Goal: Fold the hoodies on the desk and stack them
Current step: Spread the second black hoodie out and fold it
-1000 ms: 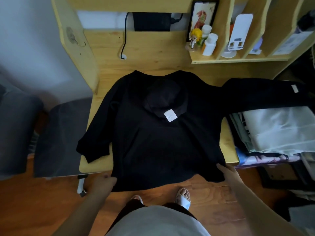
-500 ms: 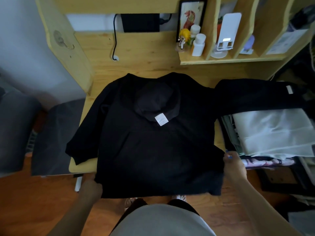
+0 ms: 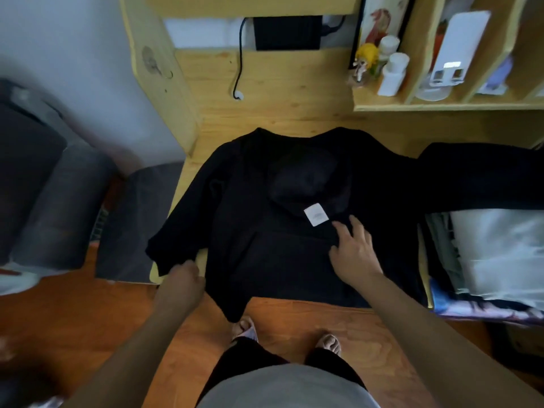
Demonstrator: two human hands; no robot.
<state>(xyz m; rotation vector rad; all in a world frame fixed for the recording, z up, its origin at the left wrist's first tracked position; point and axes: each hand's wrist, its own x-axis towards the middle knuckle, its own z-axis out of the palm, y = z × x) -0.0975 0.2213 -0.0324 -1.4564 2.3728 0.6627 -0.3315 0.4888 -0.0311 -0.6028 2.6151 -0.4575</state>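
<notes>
A black hoodie [image 3: 265, 231] lies spread flat on the wooden desk [image 3: 279, 113], hood folded down with a white label [image 3: 316, 213] showing. Its hem hangs over the desk's front edge. My left hand [image 3: 184, 278] grips the end of the left sleeve at the desk's front left corner. My right hand [image 3: 351, 248] rests flat with spread fingers on the hoodie's body, just below and right of the label. The right sleeve stretches out to the right over a stack of things.
A pile of folded white and dark fabric [image 3: 494, 251] sits at the desk's right end. Shelves at the back right hold white bottles [image 3: 393, 73], a small figure and a picture. A cable [image 3: 238, 60] hangs at the back. A grey seat [image 3: 135, 219] stands to the left.
Both hands let go of the hem corners. The left hand moved up to take the left sleeve end. The right hand moved up onto the hoodie's body near the label.
</notes>
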